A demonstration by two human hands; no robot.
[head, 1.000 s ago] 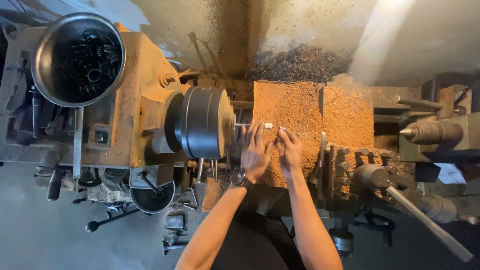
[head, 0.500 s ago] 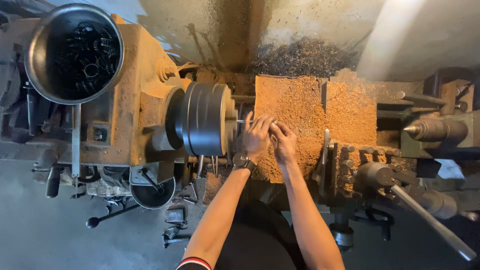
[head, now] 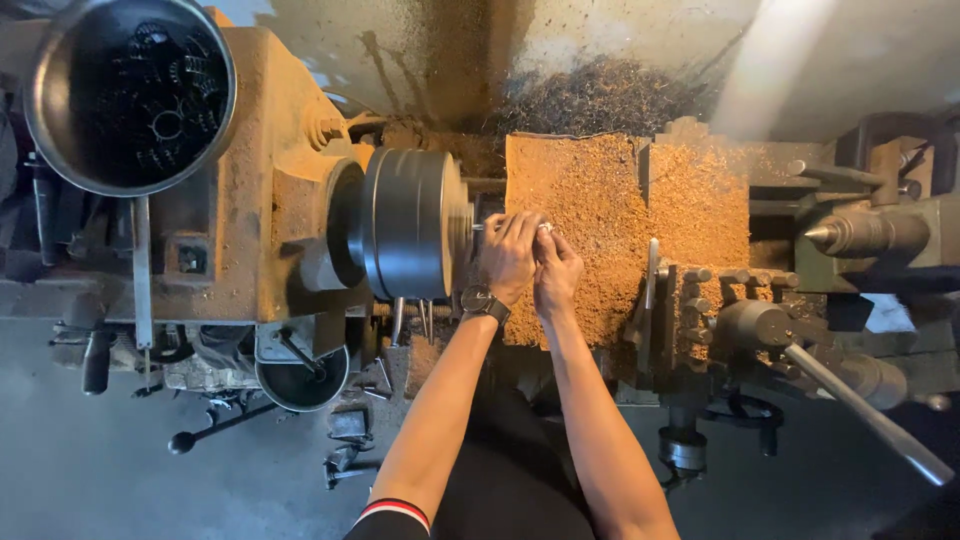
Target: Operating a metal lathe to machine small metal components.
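I look down on a lathe coated in orange-brown chips. My left hand (head: 510,252), with a wristwatch, curls its fingers right at the face of the grey round chuck (head: 408,222). My right hand (head: 556,270) presses against it from the right. Together the fingertips pinch a small shiny metal piece (head: 545,228) close to the chuck's centre. Most of that piece is hidden by my fingers.
A steel bowl (head: 130,95) of dark rings sits on the headstock at upper left. The tool post and carriage (head: 690,290) stand right of my hands, with a long handle (head: 860,410). The pointed tailstock centre (head: 830,232) is at far right. Dark swarf (head: 600,95) is piled behind.
Both hands have shifted slightly left, closer to the chuck face, and closed tighter around the small metal piece.
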